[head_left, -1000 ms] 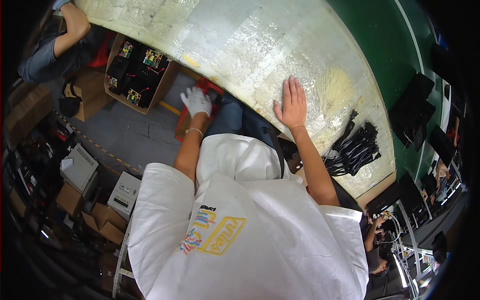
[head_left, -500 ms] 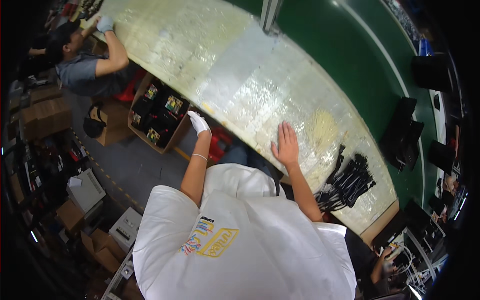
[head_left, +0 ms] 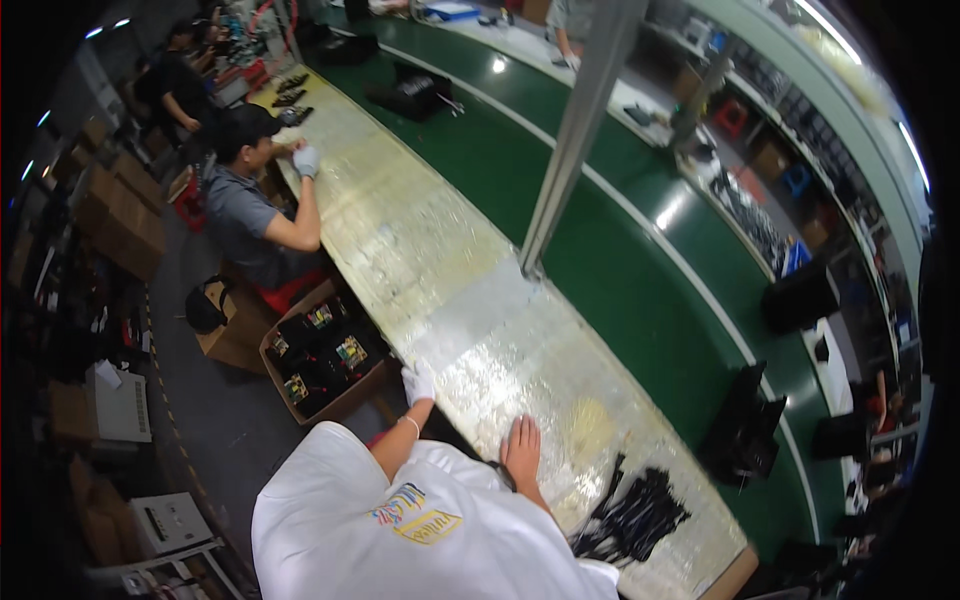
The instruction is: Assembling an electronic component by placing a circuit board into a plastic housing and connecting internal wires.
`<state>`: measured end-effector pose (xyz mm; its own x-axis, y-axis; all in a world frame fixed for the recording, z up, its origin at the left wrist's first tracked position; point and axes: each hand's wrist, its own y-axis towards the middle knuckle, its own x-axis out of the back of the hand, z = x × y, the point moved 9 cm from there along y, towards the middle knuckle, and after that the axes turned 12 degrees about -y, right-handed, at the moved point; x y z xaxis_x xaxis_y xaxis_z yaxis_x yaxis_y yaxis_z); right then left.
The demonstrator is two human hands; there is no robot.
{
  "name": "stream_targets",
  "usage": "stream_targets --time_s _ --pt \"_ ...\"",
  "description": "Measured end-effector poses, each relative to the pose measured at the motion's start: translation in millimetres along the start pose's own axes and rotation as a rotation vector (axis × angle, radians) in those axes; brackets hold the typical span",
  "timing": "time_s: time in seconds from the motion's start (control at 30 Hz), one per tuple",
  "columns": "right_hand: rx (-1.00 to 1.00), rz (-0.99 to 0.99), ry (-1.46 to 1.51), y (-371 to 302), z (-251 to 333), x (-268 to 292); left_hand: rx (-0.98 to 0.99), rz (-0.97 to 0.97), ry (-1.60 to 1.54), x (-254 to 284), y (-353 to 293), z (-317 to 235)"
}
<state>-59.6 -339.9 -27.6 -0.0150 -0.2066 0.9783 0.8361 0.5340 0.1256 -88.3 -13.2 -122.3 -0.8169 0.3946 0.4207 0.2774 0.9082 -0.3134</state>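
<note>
My right hand (head_left: 521,450) is bare and lies flat on the pale, film-covered worktable (head_left: 480,345), fingers stretched out, with nothing in it. In a white glove, my left hand (head_left: 419,383) rests at the table's near edge, its fingers extended and no object visible in them. Just left of that hand, a cardboard box (head_left: 375,388) holds several black housings with circuit boards (head_left: 350,352). Beyond my right hand lies a pale yellow fan of thin strands (head_left: 587,425). A pile of black cables (head_left: 645,512) sits to its right.
A metal post (head_left: 575,150) rises at the table's far edge, beside a green conveyor surface (head_left: 610,290) carrying black housings (head_left: 745,430). To the left, a co-worker in a grey shirt (head_left: 245,215) works at the same table. Cartons (head_left: 120,215) stand at far left.
The view has tilted up, showing more of the conveyor and room. My left hand has come from beside the box to the table edge. My right hand stays flat on the table.
</note>
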Motion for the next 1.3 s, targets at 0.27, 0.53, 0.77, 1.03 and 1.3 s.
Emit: stream_targets --time_s 0.27,0.53,0.77,1.03,1.3 --pt "0.054 -0.051 -0.016 -29 -1 1 0.093 -0.101 0.044 0 -17 20" --pt "0.03 -0.091 0.031 -28 -4 8 0.181 -0.164 -0.03 2 -46 19" --pt "0.055 -0.048 0.082 -24 -9 4 0.256 -0.174 0.036 0 -53 13" --pt "0.087 -0.068 0.064 -29 -22 5 0.346 -0.238 0.005 1 -61 13" --pt "0.071 -0.02 0.082 -28 -23 4 0.362 -0.221 0.068 4 -67 5"
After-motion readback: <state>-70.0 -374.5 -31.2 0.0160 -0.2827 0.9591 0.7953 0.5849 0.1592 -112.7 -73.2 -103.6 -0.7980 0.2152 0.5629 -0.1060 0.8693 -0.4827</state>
